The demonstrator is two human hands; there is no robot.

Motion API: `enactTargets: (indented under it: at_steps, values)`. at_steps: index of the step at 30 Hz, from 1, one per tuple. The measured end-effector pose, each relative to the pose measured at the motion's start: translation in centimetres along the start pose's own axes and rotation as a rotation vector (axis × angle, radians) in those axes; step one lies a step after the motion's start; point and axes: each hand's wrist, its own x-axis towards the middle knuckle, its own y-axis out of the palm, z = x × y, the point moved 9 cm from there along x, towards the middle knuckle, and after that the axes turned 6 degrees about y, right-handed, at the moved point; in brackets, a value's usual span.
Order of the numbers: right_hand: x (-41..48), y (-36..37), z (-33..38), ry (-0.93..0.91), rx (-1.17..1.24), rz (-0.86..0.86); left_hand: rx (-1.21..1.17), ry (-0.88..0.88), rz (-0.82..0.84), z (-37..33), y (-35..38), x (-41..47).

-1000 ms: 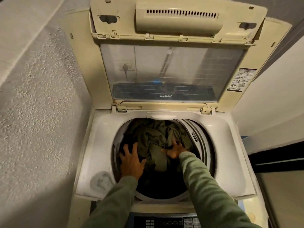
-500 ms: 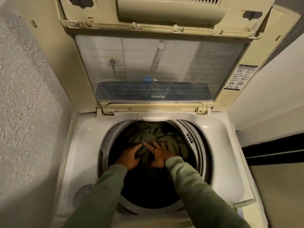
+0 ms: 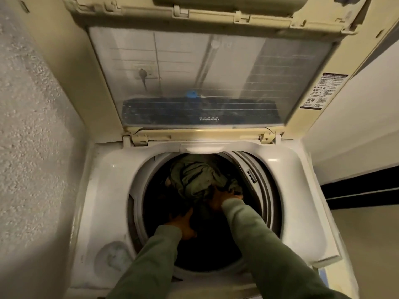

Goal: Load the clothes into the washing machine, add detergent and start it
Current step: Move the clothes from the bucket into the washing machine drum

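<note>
The left hand (image 3: 183, 223) is spread loose on dark laundry low in the drum (image 3: 267, 203), the right hand (image 3: 222, 198) looks closed on the olive clothes (image 3: 194, 180) further back — soft, light stuff, probably best grabbed by a bunched fold.

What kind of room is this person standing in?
Probably a small laundry corner at home: a top-loading washing machine stands tight against a rough plaster wall, its lid raised, with olive clothes in the drum.
</note>
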Motion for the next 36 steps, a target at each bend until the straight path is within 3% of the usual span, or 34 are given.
enactTargets:
  at_steps: [2, 6, 17, 25, 36]
  values:
    - [-1.1, -1.0, -0.3, -0.018, 0.103, -0.043, -0.098, 0.021, -0.155, -0.8, -1.9, -1.1]
    - [-4.3, -3.9, -2.1, 0.010, 0.335, -0.203, -0.063, 0.046, -0.410, -1.3, -5.5, -5.4]
    - [-11.1, -4.5, -8.7, -0.231, 0.805, -0.280, -0.107, 0.158, -0.421, -5.1, -7.0, -10.5]
    - [-18.7, -6.4, -17.0, -0.366, 1.023, -0.395, -0.170, 0.394, -0.609, -18.0, -5.6, -13.4]
    - [-22.2, -2.6, -35.3, -0.346, 1.080, -0.419, -0.312, 0.499, -0.613, -35.9, 5.6, -13.0]
